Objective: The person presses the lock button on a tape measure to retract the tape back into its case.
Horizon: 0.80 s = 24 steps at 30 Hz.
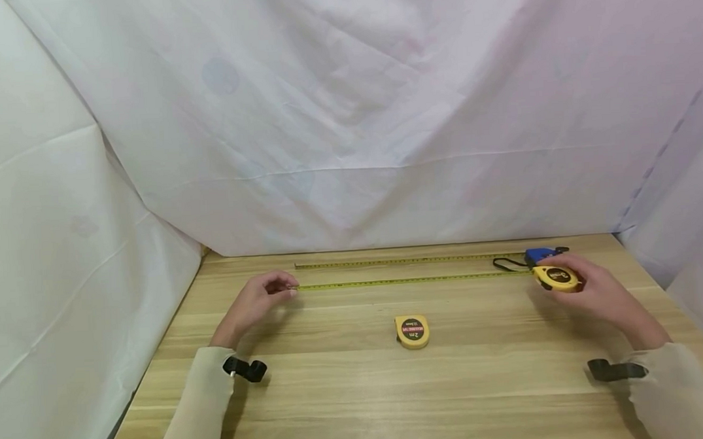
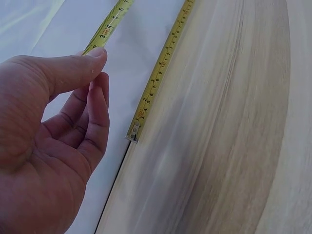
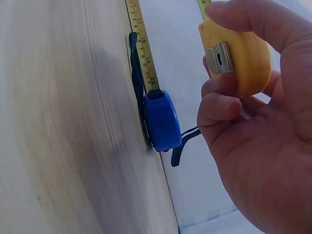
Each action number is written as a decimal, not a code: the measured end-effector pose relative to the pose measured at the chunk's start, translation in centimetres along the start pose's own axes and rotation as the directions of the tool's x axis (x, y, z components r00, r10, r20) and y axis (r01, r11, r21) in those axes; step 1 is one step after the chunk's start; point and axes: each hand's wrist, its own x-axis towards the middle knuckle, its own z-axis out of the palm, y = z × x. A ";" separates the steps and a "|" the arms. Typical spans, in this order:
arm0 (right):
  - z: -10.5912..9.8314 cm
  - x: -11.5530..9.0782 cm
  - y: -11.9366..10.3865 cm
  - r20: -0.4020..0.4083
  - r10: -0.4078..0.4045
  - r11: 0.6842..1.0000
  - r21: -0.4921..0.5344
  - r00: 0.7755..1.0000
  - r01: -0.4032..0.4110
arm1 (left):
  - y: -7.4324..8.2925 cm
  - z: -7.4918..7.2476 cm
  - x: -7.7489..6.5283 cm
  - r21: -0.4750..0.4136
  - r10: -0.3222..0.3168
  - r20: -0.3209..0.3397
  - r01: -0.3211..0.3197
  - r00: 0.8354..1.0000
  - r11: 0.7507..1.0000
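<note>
My right hand [image 1: 596,287] grips a yellow tape measure [image 1: 557,277], its metal belt clip facing the right wrist camera. From that case a yellow blade [image 1: 413,280] stretches leftward across the head view. Thumb and fingers of my left hand [image 1: 264,295] pinch the blade's far end, and its end tip is hidden by them in the left wrist view. Behind, a blue tape measure [image 3: 163,121] with a black strap rests near the table's back edge. Its own blade [image 2: 158,73] is pulled out, roughly parallel to the held one, with the metal end hook [image 2: 133,136] showing.
Another yellow tape measure [image 1: 412,332], marked 2m, lies on the wooden table [image 1: 359,396] between my arms. White cloth [image 1: 347,115] hangs behind the table and along both sides. A black camera mount sits at each wrist.
</note>
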 end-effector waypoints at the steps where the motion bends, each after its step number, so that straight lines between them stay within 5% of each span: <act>1: 0.1 0.0 -0.1 0.000 -0.004 1.000 0.003 1.000 0.004 | 0.1 0.0 0.0 0.000 0.003 0.002 -0.003 1.000 1.000; 24: 2.4 0.9 -2.0 0.022 -0.094 0.995 0.039 0.995 0.093 | 1.4 1.9 0.6 -0.008 0.060 0.031 -0.060 0.998 0.998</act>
